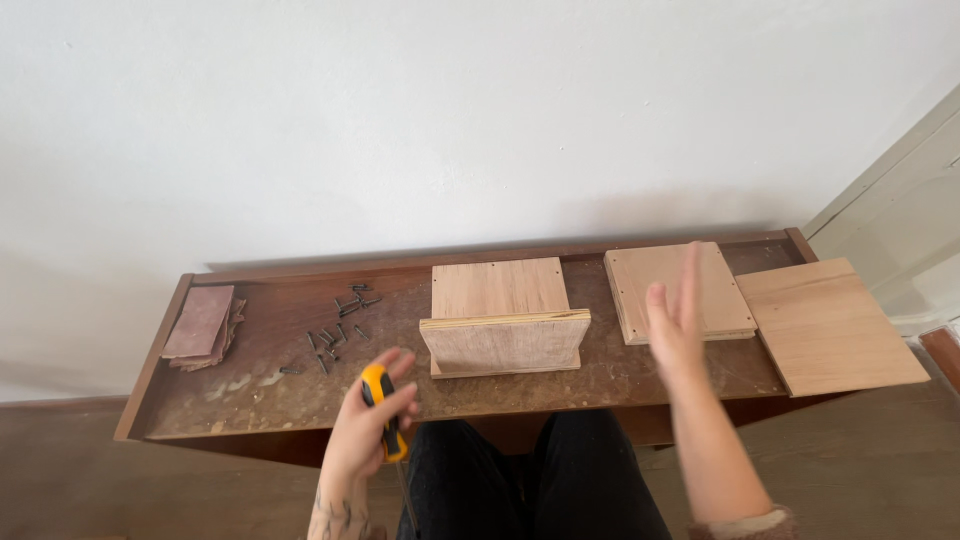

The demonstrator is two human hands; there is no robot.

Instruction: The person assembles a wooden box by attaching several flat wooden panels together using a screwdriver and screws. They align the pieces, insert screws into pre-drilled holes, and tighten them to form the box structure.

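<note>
1. Two hands are at work over a long brown table [250,395]: the left hand [368,425] is wrapped tight around a yellow-and-black screwdriver [385,420], handle up by the thumb and shaft pointing down toward the person's lap; the right hand [678,318] is spread flat, fingers wide, holding nothing.

2. One joined piece, an L-shaped plywood assembly [503,330], stands just up and right of the screwdriver grip, apart from it. It is made of two boards: one lying flat, one set on edge along its near side.

3. As a judgement, the work stands at fastening boards with screws: the driver is in hand, but neither a screw nor a board is gripped. The next move would seem to call for a screw picked up, seated at a hole and held steady while the driver tip meets it; a loose board may also need setting against the assembly.

4. One scatter of dark screws [335,335] lies up and left of the grip, near it; roughly a dozen, too small to count exactly.

5. One stack of square boards [720,300] lies partly under the open right hand; its layers cannot be counted.

6. One larger single board [830,325] lies to the right of that hand, overhanging the table's end.

7. One small pile of reddish sandpaper sheets [203,325] lies well to the left of the grip, at the far end.
</note>
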